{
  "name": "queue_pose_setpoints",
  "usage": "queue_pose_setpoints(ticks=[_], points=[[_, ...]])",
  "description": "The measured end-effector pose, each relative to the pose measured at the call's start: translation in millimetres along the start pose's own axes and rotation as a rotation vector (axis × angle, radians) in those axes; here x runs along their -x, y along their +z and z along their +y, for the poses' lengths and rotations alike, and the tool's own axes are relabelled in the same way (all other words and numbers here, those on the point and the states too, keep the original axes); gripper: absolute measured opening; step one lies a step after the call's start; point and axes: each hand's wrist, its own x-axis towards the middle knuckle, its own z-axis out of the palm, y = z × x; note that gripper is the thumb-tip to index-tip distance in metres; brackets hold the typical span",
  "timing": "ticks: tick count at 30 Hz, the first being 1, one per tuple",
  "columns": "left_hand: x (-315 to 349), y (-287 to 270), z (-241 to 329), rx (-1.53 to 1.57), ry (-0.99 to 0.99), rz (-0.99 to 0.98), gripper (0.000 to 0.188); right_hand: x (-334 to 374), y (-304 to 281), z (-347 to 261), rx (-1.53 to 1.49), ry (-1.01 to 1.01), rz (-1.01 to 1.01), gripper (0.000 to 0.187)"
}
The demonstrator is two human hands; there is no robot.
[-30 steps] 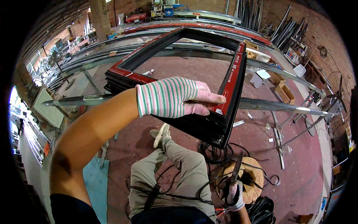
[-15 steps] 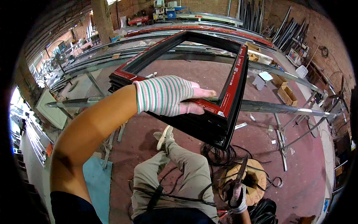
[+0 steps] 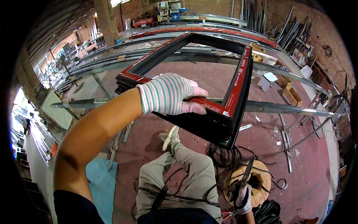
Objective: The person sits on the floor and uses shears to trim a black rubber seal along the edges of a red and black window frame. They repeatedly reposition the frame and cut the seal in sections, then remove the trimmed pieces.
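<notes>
A stack of black rectangular frames [image 3: 239, 80], its top faces covered with red film, rests tilted across metal rails in front of me. My left hand [image 3: 169, 94], in a pink, green and white striped glove, grips the near bar of the top frame. Its thumb lies on the near side and its fingers reach to the inner opening. Low on the right, my gloved right hand [image 3: 243, 198] is closed around dark-handled scissors [image 3: 249, 170] with the blades pointing up. The handles partly hide those fingers. Behind the scissors lies a ring-shaped cardboard-coloured roll [image 3: 263, 179].
Long metal rails [image 3: 287, 109] cross beneath the frames. Coiled black strip [image 3: 223, 156] lies beside the roll, with more strands over my legs. A black plastic bag [image 3: 266, 212] sits at lower right, cardboard boxes [image 3: 292, 96] farther back. Blue-green sheet [image 3: 102, 186] covers floor at left.
The whole view has shifted slightly, so things appear a little farther right. My left hand keeps its grip on the frame and my right hand keeps the scissors.
</notes>
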Motion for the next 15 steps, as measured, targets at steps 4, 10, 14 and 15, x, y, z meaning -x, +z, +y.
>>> queue_pose_setpoints(ticks=[4, 10, 14, 15], points=[[-0.7, 0.4, 7.1, 0.010, -0.058, 0.018, 0.058, -3.9, -3.0, -0.8, 0.092, 0.074, -0.031, 0.039], [25.4, 8.7, -27.7, 0.090, -0.009, 0.119, 0.051, -9.6, -34.4, 38.6, -0.122, 0.128, -0.012, 0.039], [55.7, 6.8, -56.4, 0.044, -0.062, 0.191, 0.045, -16.8, -48.6, 65.0, -0.159, 0.071, -0.109, 0.046], [64.1, 8.0, -68.1, 0.001, -0.035, 0.229, 0.046, -16.1, -46.5, 64.1, -0.170, 0.084, -0.115, 0.046]])
